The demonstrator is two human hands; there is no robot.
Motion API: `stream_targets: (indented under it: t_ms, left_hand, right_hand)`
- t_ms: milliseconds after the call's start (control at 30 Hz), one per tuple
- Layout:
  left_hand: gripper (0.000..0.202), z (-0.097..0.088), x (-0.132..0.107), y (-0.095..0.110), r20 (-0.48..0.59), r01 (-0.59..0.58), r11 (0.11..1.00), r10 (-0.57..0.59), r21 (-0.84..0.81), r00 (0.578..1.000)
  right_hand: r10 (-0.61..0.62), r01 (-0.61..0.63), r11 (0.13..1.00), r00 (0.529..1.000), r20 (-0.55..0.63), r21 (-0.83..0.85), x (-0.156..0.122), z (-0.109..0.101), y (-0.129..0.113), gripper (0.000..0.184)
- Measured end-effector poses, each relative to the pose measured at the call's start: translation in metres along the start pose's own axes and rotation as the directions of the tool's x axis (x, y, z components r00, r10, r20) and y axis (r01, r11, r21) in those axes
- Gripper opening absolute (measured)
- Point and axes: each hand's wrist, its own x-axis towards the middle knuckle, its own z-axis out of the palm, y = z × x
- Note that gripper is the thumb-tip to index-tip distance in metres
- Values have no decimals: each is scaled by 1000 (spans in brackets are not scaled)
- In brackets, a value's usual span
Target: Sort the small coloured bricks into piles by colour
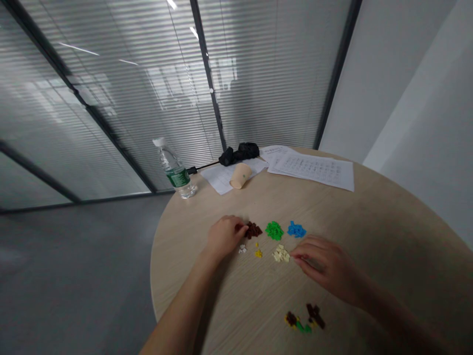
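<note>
My left hand (226, 235) rests at the left edge of a pile of dark brown toy bricks (253, 230). Its fingers are curled, and whatever may be in them is hidden. Beside the pile of cream bricks (281, 253) is my right hand (327, 261), thumb and forefinger drawn close; I cannot make out anything between them. Green bricks (274, 230) and blue bricks (296, 229) lie in separate piles between the hands. Small groups of white pieces (242, 249) and yellow pieces (258, 253) sit nearer me.
Close to me lie a small flower-like brick piece (291, 319) and a brown brick piece (315, 316). Farther back are a water bottle (179, 175), a paper cup on its side (240, 176), a black folded item (240, 153) and printed sheets (314, 170). The round table (177, 246) meets blinds behind.
</note>
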Motion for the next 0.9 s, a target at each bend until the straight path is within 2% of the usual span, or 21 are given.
stream_targets:
  t_ms: [67, 167, 267, 333, 533, 633, 733, 833, 867, 900]
  left_hand:
    - [24, 1, 1, -1, 3, -9, 1000, 9, 9, 1000]
    - [25, 1, 0, -4, -8, -8, 1000, 8, 21, 1000]
    - [26, 2, 0, -9, -14, -6, 1000, 6, 26, 1000]
    - [26, 1, 1, -12, -25, -16, 1000, 17, 22, 1000]
    - [19, 1, -1, -12, -50, 18, 999, -20, -49, 999]
    - [21, 1, -3, -7, -62, -5, 993, -3, -122, 998]
    - [32, 1, -5, -2, -65, -99, 975, 88, -201, 994]
    - [50, 3, -6, 0, -59, -211, 944, 202, -252, 978]
    - [54, 4, -6, 1, -57, -237, 936, 230, -259, 971]
    - [55, 5, -6, 2, -56, -257, 930, 251, -261, 966]
  right_hand:
    - [23, -24, 1000, 998, 53, 7, 0, -2, 2, 18]
    - [85, -90, 996, 972, 220, 13, 0, -5, 4, 17]
    - [160, -181, 983, 897, 411, 14, -5, -8, 5, 11]
    - [215, -263, 964, 846, 488, 30, -8, -11, 3, 7]
    - [310, -387, 922, 755, 578, 11, -15, -18, -5, 18]
    - [368, -462, 887, 678, 636, -21, -17, -19, -7, 21]
    - [423, -543, 839, 603, 676, -40, -20, -18, -7, 29]
    - [463, -573, 816, 568, 681, -77, -17, -15, -12, 32]
    - [470, -569, 818, 569, 675, -89, -14, -15, -14, 32]
    - [488, -585, 804, 546, 681, -107, -11, -15, -17, 31]
